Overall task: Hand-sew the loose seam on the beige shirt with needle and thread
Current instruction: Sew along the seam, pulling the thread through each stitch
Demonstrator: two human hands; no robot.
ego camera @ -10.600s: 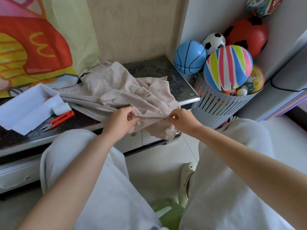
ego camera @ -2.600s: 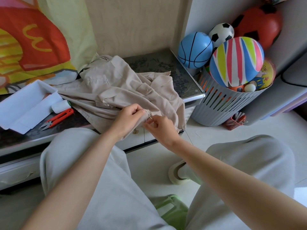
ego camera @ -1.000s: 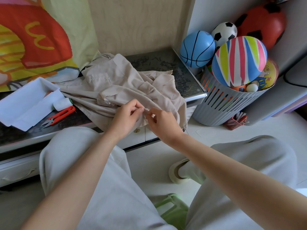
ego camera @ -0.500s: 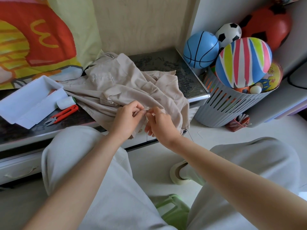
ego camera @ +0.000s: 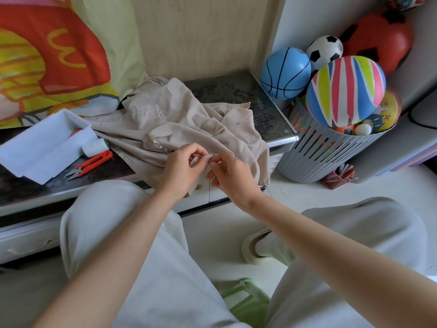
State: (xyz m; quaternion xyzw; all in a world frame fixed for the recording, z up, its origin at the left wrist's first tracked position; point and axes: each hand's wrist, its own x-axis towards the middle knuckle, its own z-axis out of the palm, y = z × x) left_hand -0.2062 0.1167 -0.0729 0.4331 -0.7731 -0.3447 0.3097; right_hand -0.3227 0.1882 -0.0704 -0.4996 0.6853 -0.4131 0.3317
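Head view suggests mid-stitch: left hand (ego camera: 182,169) and right hand (ego camera: 233,177) pinch the shirt (ego camera: 179,124) seam, needle hidden; next, pull through taut.

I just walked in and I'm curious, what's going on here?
A seated person is mending a crumpled beige fabric shirt lying on a low dark-topped cabinet. The left hand pinches a fold at its front edge; the right hand pinches the same fold, where the needle is too small to see. Orange-handled thread snips lie untouched nearby.

Home playroom corner, basket (ego camera: 331,152) of toy balls (ego camera: 346,91), low cabinet (ego camera: 236,91), cartoon poster (ego camera: 54,55)
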